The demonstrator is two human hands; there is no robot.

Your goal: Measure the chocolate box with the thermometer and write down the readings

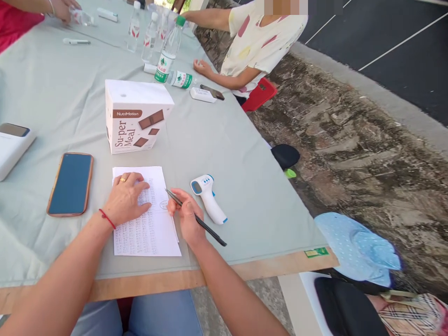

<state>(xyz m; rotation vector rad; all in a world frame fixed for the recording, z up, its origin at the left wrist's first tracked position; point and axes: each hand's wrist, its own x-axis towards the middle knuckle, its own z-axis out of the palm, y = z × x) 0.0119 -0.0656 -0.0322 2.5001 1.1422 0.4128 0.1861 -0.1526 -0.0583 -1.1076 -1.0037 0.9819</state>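
Note:
My left hand lies flat on a stack of paper sheets covered in handwriting, its fingers spread. A red string bracelet and a gold ring show on it. My right hand grips a dark pen at the right edge of the paper, the pen's tip by a small circled note. To the right of that hand rests a white and blue infrared thermometer. A smartphone in a brown case lies left of the paper. Behind the paper stands a white NutriMotion box.
Water bottles stand farther back, one lying on its side. A white device sits at the left edge. Across the table are a person in a patterned shirt and another person's hand. A blue hat is beyond the right corner.

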